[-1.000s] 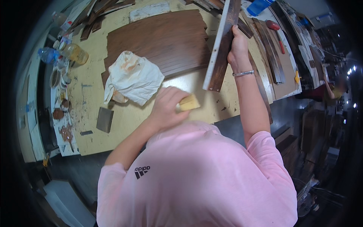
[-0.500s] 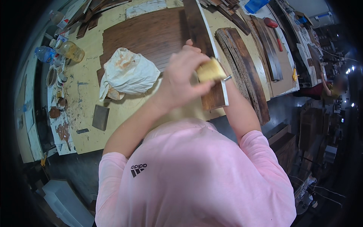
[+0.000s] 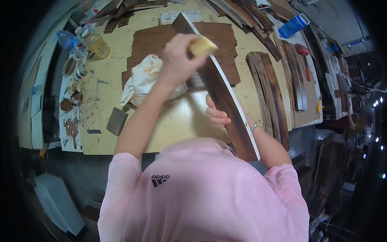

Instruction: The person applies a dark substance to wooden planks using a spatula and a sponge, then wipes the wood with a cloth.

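The head view is showing a person in a pink shirt leaning over a pale worktop point(image 3: 177, 121). The right hand point(image 3: 217, 115) is gripping a long dark wooden plank point(image 3: 219, 90) from below, near its middle. The plank is standing on its narrow edge, with a light strip along the upper edge. Its long axis is running from the person's chest, at the lower right, up and away to the upper left, over the worktop. The left hand point(image 3: 179, 60) is closed on a small yellow sponge point(image 3: 202, 45) and is pressing it against the far part of the plank.

Just under the left forearm, a crumpled white rag point(image 3: 147, 78) is lying on a dark brown board point(image 3: 225, 52). A small grey square piece point(image 3: 117, 121) is lying near the left elbow. At the far left edge, bottles point(image 3: 86, 40) and small pots are standing. To the right, more dark planks point(image 3: 268, 90) are lying side by side, and a blue container point(image 3: 294, 26) is behind them.
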`<act>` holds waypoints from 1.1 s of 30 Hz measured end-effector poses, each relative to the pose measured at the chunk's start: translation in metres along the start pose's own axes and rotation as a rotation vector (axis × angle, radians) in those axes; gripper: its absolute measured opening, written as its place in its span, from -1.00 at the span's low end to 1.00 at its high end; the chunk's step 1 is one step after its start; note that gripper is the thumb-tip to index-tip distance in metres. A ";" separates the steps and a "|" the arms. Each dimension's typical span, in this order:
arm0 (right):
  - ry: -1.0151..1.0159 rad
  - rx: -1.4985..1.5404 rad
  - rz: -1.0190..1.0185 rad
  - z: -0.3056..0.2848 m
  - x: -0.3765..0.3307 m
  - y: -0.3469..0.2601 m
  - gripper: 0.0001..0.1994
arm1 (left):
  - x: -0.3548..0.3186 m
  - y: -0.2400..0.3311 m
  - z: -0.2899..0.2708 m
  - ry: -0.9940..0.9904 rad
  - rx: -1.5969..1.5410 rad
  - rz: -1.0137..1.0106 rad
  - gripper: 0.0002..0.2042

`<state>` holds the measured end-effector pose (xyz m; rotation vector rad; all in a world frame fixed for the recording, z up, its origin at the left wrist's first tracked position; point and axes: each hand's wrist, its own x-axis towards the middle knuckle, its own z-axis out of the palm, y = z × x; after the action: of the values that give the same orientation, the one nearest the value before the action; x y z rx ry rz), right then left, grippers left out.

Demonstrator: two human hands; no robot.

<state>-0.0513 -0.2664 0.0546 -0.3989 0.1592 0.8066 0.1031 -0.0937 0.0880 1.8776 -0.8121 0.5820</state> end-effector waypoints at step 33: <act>1.640 -2.011 -0.923 -0.076 -0.184 -0.057 -0.76 | -0.121 -0.042 -0.037 -0.070 -0.535 -0.779 -0.68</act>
<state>-0.1343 -0.4557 0.0546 -2.7291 0.5757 -0.8122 0.0527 -0.0128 -0.0053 1.5413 -0.1897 -0.1806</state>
